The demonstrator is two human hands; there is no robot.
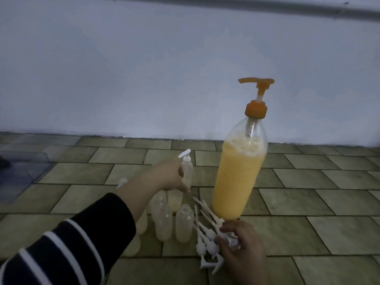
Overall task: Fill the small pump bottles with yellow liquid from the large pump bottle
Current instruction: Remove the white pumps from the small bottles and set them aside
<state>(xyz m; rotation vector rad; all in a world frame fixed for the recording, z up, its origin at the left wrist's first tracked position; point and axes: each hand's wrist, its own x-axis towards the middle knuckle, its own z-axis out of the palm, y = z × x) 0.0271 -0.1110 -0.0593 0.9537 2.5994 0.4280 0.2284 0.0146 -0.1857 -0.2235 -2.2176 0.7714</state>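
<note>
The large clear bottle (238, 173) stands right of centre on the tiled floor, nearly full of yellow liquid, with an orange pump (256, 95) on top. My left hand (170, 177) grips a small capped pump bottle (187, 171) just left of it, held above the other bottles. Below it stand several small open bottles (184, 224), some partly hidden by my striped sleeve. My right hand (240, 245) rests on a pile of loose white pump heads (207, 233) at the big bottle's base; its fingers curl over one of them.
A pale wall (144, 79) rises at the back edge of the tiled floor (308, 202). A clear plastic container (24, 167) lies at the far left.
</note>
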